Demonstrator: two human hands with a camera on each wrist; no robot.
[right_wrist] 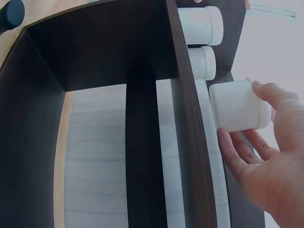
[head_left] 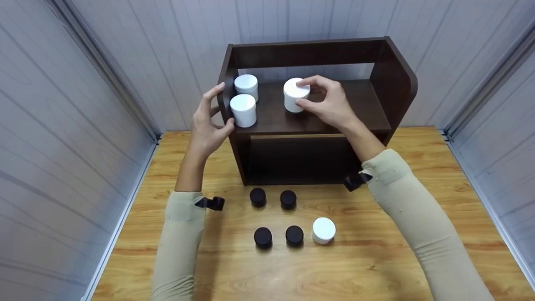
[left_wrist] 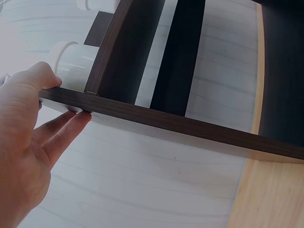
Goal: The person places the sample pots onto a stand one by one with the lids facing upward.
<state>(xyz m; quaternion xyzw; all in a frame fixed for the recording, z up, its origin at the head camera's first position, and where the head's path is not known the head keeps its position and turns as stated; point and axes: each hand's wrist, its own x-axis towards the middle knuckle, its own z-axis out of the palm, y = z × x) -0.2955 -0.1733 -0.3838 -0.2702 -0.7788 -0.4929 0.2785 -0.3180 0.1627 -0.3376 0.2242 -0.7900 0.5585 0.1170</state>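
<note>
A dark wooden shelf unit stands at the back of the table. My right hand holds a white jar by its lid on the middle of the upper shelf; the right wrist view shows my thumb and fingers around the jar. Two more white jars stand at the shelf's left end. My left hand holds the shelf's left side panel, thumb on one face and fingers on the other, beside the nearer jar.
On the wooden table in front of the shelf stand several black jars and one white jar. The lower shelf compartment looks dark and bare. Grey panel walls close in on the left, right and back.
</note>
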